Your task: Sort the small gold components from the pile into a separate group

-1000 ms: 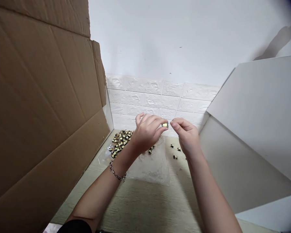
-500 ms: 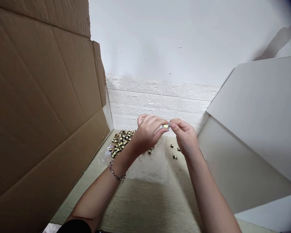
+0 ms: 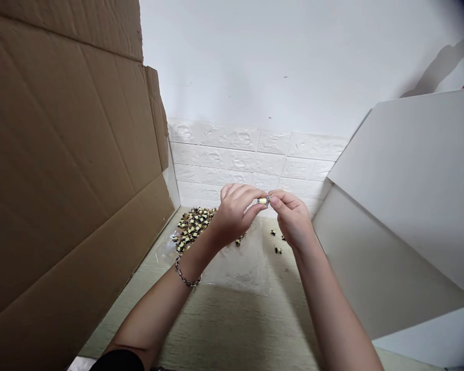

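Observation:
Raised above the table, a small yellow-wrapped transformer coil (image 3: pixel 262 201) with metal pins at its ends lies between both hands. My left hand (image 3: pixel 237 211) pinches it from the left between thumb and forefinger, the other fingers bent behind. The thumb and forefinger of my right hand (image 3: pixel 292 214) are closed at its right end, on the pins; exactly what the fingertips press is too small to make out. Below and left of my left hand lies a pile of similar yellow-and-black coils (image 3: pixel 193 224), partly hidden by that hand and wrist.
A clear plastic bag (image 3: pixel 239 268) lies flat under the pile. Several loose coils (image 3: pixel 278 250) sit on the table below my right hand. A tall cardboard sheet (image 3: pixel 73 154) stands at the left, a white panel (image 3: pixel 406 190) at the right, a white brick-patterned wall (image 3: pixel 232 154) behind.
The coil has turned slightly between my fingers, showing more of its yellow side. My right hand has shifted a little to the left; my left hand has hardly moved.

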Demonstrator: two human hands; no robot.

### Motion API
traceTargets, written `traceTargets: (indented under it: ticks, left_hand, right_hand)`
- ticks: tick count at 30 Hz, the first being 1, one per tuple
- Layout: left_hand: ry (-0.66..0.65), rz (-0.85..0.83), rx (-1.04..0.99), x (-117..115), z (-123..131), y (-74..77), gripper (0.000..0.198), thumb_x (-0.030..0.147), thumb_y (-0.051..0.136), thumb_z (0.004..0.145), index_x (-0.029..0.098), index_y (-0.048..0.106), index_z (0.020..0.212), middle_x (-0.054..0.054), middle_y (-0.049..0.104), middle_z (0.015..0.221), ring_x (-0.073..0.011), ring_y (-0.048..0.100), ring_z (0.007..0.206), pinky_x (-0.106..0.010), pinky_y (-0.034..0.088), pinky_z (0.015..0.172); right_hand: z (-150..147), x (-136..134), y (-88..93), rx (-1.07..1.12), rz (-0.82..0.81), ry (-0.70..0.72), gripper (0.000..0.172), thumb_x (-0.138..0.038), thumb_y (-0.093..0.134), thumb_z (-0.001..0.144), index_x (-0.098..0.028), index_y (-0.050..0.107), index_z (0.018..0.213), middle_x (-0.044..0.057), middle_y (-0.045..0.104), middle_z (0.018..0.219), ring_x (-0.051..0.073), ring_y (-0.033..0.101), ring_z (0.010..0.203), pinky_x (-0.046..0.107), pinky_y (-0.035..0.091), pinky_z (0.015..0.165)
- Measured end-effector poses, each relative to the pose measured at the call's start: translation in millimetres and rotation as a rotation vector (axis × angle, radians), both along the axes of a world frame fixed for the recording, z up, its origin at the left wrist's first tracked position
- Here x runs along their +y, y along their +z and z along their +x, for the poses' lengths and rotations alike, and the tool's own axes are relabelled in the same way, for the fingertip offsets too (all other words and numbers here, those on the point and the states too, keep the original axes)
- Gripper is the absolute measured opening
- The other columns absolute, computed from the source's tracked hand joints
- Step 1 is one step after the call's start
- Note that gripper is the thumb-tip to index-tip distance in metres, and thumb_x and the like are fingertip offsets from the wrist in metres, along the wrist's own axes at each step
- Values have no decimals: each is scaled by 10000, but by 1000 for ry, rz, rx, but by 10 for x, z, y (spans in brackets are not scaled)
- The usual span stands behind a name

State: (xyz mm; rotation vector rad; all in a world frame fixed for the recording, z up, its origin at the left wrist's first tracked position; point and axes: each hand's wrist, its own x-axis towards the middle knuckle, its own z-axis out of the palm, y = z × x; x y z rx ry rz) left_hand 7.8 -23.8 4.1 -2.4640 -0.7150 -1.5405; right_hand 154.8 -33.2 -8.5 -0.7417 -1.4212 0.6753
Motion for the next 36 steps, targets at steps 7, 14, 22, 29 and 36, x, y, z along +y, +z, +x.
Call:
traceTargets:
  ticks: [7,14,22,29,36]
  left_hand:
    - [-4,23,-5,-11,10,-3,169,306,469,814,199,563,905,-9,621,873,-129,515,861,-281,318,812]
    - [-27,-24,-20,-28,12,9,160,301,477,809,200,565,897,-7,619,874,-130,511,867,-288,319,822]
    - [-381,-555,-265,-18,27,26,197,317,517,769,163,572,879,-38,592,883,-135,513,839,-283,383,799]
    - [-913,-1125,-561,41,112,-51,203,312,586,721,154,575,847,-2,539,763,-66,482,707,-211,399,726]
    - [-1036,-1575,-609,3,113,-41,210,356,468,800,160,542,812,-8,480,749,-59,463,650,-226,435,705]
  right_hand:
    - [7,11,-17,11,-5,33,135,-330,575,713,-197,582,692,-14,538,690,115,490,706,270,397,709]
    - [5,-13,-12,-50,32,-27,150,-338,555,728,-191,561,697,-5,532,707,123,484,725,279,390,728]
    - [-71,-121,55,-135,196,-235,134,-313,523,753,-198,536,685,5,526,715,134,499,734,289,398,712]
    - [-112,-230,111,-361,348,-598,131,-285,503,768,-215,527,660,2,567,725,152,527,755,371,351,826]
    - [-96,-242,102,-557,390,-802,122,-251,477,777,-225,517,665,-17,590,740,148,538,772,437,148,973]
